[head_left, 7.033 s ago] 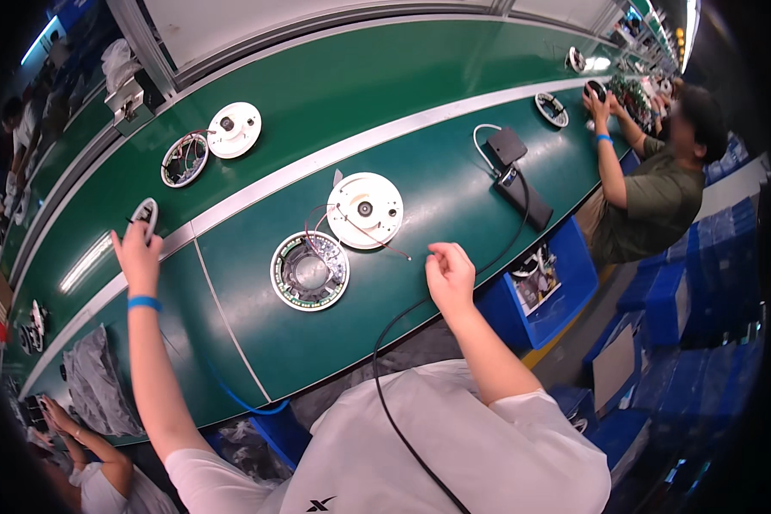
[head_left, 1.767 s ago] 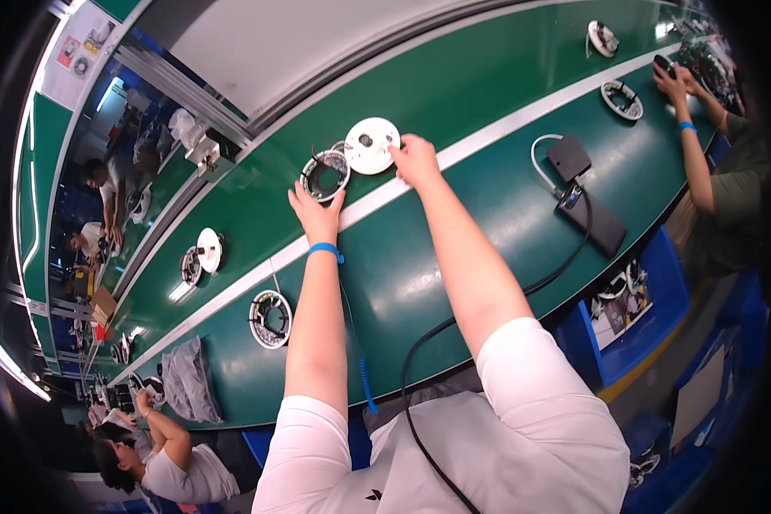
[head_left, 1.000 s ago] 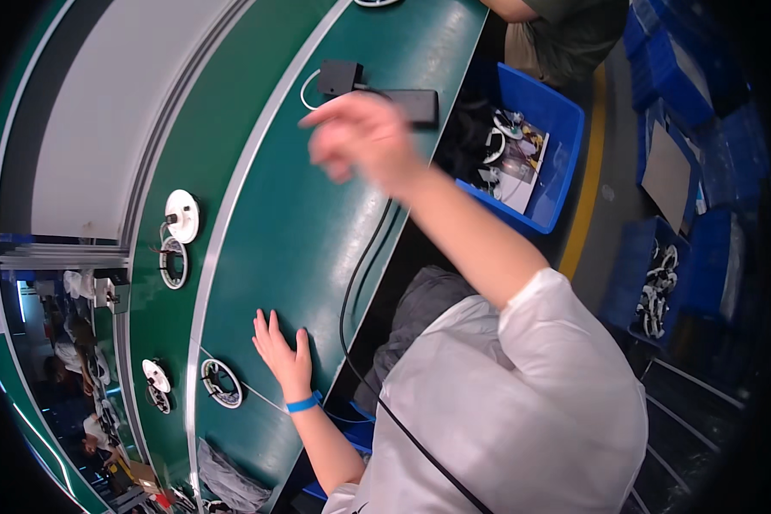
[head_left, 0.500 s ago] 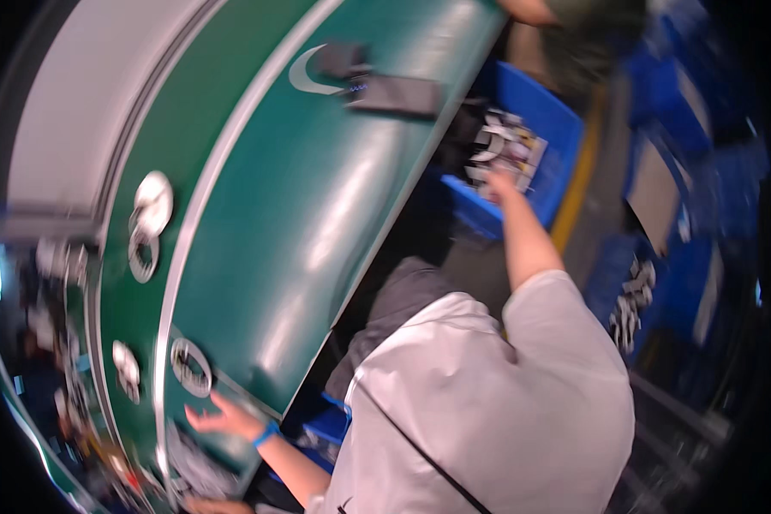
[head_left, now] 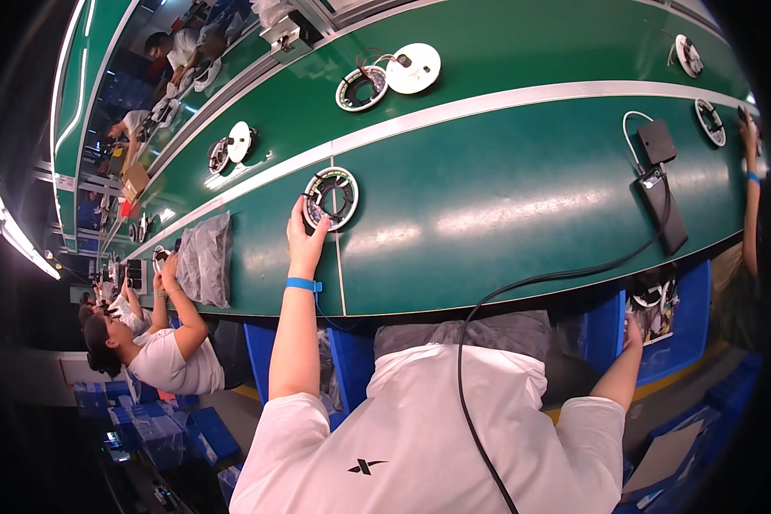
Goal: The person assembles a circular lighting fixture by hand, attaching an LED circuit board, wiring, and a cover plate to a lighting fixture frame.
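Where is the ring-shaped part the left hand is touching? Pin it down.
In the head view the ring-shaped part lies on the green belt left of centre, just below the white stripe, with the left hand on its lower-left rim.

Green conveyor belt (head_left: 505,197) with a pale stripe (head_left: 522,98) along its length. Far side of the stripe: a dark ring (head_left: 361,87) touching a white disc (head_left: 413,68); a second such pair (head_left: 230,147) further left. Black box (head_left: 657,141) and flat black bar (head_left: 668,210) lie well off to the right, a black cable (head_left: 522,287) trailing from them. Grey plastic bag (head_left: 204,259) at the left, seated co-worker (head_left: 158,355) beside it.
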### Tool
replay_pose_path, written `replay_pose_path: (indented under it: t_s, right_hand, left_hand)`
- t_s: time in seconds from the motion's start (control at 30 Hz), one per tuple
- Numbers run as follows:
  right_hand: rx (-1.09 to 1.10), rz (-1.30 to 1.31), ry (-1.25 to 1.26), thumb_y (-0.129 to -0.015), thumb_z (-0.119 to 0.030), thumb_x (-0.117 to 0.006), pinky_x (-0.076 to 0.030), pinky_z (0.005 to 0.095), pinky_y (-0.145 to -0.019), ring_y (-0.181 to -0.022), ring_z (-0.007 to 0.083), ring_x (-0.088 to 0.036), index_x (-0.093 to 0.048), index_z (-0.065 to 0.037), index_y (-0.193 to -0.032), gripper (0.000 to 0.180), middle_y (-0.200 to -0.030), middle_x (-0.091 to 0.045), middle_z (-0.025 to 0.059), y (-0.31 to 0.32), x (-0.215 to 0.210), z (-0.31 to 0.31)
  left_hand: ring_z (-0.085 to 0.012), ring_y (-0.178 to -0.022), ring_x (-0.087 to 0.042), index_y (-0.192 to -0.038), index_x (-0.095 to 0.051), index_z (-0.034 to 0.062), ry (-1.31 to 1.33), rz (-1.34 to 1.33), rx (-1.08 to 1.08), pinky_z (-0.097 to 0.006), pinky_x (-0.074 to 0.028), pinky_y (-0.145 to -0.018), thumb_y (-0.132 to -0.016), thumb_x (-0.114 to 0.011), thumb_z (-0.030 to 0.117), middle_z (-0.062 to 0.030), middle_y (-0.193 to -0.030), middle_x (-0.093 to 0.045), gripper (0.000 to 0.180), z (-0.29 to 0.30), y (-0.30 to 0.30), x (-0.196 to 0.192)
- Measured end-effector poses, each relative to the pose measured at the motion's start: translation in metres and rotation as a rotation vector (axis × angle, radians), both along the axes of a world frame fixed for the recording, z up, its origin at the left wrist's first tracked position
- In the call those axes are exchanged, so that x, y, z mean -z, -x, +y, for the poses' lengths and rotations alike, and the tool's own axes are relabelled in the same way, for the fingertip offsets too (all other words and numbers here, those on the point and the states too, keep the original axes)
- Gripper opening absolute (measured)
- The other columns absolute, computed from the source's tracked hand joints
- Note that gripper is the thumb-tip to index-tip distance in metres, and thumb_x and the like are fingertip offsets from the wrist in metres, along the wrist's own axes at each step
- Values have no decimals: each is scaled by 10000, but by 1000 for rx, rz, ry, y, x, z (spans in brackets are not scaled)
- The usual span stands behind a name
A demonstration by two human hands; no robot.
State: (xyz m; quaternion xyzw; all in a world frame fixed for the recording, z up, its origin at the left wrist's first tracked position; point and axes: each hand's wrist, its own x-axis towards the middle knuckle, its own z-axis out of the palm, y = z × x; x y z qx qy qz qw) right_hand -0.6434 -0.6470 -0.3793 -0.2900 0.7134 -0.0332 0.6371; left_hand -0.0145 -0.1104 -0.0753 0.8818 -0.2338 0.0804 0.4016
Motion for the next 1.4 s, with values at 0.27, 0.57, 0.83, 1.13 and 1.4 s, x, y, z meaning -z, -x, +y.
replay_pose_path:
  t_s: [0.27, 0.57, 0.83, 1.13, 1.4]
  right_hand:
    - [521, -502, 157, -992, -160, -589, -606, 534, -870, -1013, 367, -712, -616, -16, -1245, 292, -1159, -702, 181, 84, 84, -5]
    - [569, -349, 61, -948, -124, -674, -285, 242, -401, -463, 121, -464, -550, -119, -907, 130, -623, -510, 1, -1, -49, 37]
    - [709, -391, 258, -957, -66, -654, -309, 248, -407, -507, 99, -497, -582, -80, -916, 84, -683, -538, -1, 9, -102, 71]
    - [990, -914, 597, -1011, -74, -605, -338, 257, -500, -568, 98, -418, -605, -83, -951, 61, -797, -572, 19, 22, -170, 112]
    - [509, -1021, 907, -1021, -73, -623, -324, 237, -500, -551, 64, -408, -589, -44, -977, 63, -775, -558, -2, -71, -336, 118]
  left_hand:
    - [-315, -1382, -478, -1509, -422, -35, 17, 53, 107, -407, -349, -1177, -928, -700, 110, -207, -1500, -491, 660, 29, -19, 8]
    - [-295, -1414, -500, -1585, -278, 1, 181, 329, 334, -380, -374, -1174, -1001, -526, -57, -260, -1567, -440, 636, 11, -21, -10]
    - [-261, -1272, -619, -1406, -522, -75, 137, 230, 476, -358, -475, -1095, -1058, -519, 32, -228, -1387, -627, 365, -68, -30, -13]
    - [-308, -1382, -518, -1462, -455, -50, 260, 213, 443, -426, -381, -1179, -1117, -396, 175, -216, -1488, -529, 416, -57, -33, -8]
    - [-370, -1466, -395, -1560, -294, -28, 436, 255, 541, -478, -280, -1228, -899, -654, 684, -235, -1590, -380, 1036, -55, 24, -3]
